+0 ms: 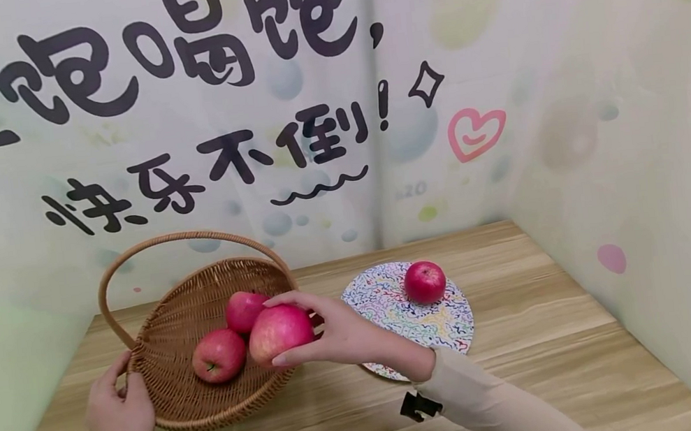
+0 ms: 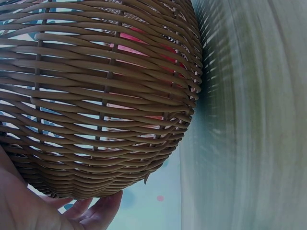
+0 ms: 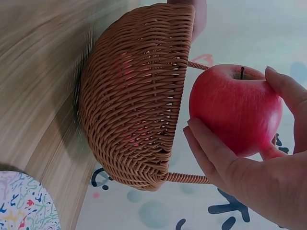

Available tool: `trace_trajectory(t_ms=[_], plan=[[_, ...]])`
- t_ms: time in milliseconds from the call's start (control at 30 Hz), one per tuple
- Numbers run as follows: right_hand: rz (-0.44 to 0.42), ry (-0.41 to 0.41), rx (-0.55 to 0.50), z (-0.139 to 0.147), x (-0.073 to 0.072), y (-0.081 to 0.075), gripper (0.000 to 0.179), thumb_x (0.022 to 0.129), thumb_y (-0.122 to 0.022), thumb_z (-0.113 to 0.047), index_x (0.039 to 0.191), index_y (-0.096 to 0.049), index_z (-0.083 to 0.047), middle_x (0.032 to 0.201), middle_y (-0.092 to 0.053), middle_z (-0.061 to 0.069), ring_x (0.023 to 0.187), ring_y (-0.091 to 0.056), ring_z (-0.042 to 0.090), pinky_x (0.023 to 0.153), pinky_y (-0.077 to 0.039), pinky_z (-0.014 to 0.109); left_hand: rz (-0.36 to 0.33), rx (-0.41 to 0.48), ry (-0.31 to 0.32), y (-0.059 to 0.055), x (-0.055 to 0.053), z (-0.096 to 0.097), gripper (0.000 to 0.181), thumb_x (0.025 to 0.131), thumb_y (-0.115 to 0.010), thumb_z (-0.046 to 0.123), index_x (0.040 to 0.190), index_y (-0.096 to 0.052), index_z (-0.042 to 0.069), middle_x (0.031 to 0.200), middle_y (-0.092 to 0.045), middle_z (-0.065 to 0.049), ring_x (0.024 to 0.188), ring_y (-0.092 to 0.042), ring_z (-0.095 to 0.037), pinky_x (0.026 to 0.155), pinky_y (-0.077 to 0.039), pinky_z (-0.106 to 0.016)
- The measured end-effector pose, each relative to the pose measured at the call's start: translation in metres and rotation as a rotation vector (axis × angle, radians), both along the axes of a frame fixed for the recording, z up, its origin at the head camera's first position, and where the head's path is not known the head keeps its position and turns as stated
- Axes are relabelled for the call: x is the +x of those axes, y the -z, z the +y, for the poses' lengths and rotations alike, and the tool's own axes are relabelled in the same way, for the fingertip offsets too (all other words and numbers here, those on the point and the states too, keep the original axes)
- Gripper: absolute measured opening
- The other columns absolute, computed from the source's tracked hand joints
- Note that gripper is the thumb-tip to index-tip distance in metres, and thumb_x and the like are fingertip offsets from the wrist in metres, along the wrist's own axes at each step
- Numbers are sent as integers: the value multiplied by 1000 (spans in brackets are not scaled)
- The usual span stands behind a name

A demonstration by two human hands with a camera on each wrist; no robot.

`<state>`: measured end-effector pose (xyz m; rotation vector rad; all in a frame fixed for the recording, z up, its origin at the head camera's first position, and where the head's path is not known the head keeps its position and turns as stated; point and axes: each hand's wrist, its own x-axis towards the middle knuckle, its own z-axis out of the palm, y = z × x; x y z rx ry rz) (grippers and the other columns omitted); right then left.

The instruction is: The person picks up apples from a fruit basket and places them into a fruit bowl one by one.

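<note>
A brown wicker basket (image 1: 166,347) with an arched handle stands on the table, two red apples (image 1: 219,356) lying inside it. My left hand (image 1: 120,408) grips the basket's left rim near the foot of the handle; in the left wrist view its fingers (image 2: 103,211) curl at the woven edge. Between the thumb and fingers of my right hand (image 1: 348,331) is another red apple (image 3: 235,112), held above the basket's right side. The right wrist view shows this apple apart from the wicker, its stem visible. Through the weave, the apples inside show only as red patches.
To the right, a round board (image 1: 407,321) with a multicoloured squiggle pattern lies on the wood-grain table (image 1: 548,335), bearing one red apple (image 1: 425,282). Behind stands a printed wall (image 1: 334,224) with dark lettering; another wall (image 1: 635,143) borders the table's right side.
</note>
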<state>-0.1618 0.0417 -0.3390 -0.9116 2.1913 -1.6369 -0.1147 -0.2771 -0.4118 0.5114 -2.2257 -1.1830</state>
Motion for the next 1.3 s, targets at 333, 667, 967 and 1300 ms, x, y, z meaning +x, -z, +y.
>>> trace_trajectory(t_ms=[333, 667, 967, 1300], plan=[[-3, 14, 11, 12, -3, 4, 65, 87, -87, -13, 147, -60, -16, 137, -64, 6, 108, -64, 9, 90, -59, 27, -19, -5, -3, 1, -2, -1, 49, 101, -40, 4, 143, -55, -14, 135, -56, -35, 71, -35, 29, 59, -36, 2], [-7, 42, 16, 24, -6, 8, 65, 87, -88, -14, 146, -60, -19, 139, -63, 6, 111, -64, 12, 89, -60, 27, -3, -17, -5, 2, -1, -1, 48, 100, -39, 4, 142, -56, -15, 131, -57, -35, 67, -37, 28, 55, -37, -1], [10, 51, 40, 32, -9, 8, 65, 88, -87, -16, 147, -60, -18, 137, -64, 6, 113, -64, 15, 88, -61, 30, 23, -25, -11, 2, -1, -1, 48, 100, -40, 3, 140, -58, -16, 130, -58, -35, 67, -37, 29, 55, -36, 0], [24, 84, 55, 41, -13, 11, 63, 88, -86, -16, 146, -61, -16, 138, -63, 9, 112, -65, 19, 86, -62, 31, 13, -20, -5, 2, -1, -1, 48, 100, -40, 3, 140, -57, -17, 132, -57, -37, 68, -36, 30, 56, -36, 1]])
